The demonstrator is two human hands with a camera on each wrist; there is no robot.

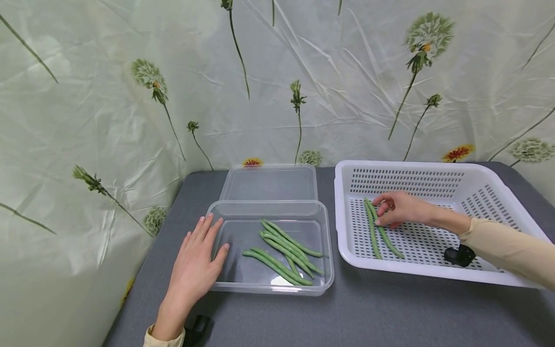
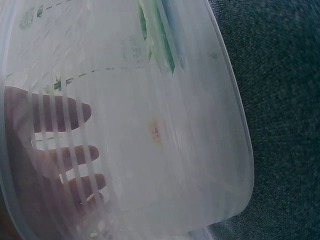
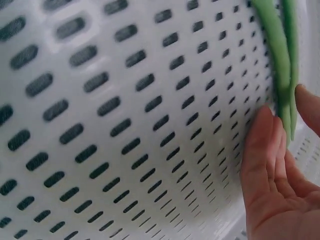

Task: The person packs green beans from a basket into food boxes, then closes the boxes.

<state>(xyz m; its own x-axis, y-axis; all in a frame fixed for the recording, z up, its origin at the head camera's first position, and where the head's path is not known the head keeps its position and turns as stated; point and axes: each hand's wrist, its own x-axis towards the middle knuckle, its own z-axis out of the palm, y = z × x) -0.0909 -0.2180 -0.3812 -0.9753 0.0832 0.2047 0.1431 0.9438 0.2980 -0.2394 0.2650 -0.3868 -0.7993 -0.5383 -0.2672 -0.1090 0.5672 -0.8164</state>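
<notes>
Picking step: right hand [image 1: 401, 209] seemingly pinches green beans [image 1: 376, 231] in the white basket [image 1: 433, 272], flat-open left hand [image 1: 197, 260] steadies the clear container [image 1: 269, 289]; next, lift across

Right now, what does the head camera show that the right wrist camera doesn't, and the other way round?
Only the head view shows the left hand resting flat on the clear container, the green beans inside it and the lid behind. Only the right wrist view shows the basket's slotted holes close up. Both show the right hand with its fingers at the two green beans in the white basket.
</notes>
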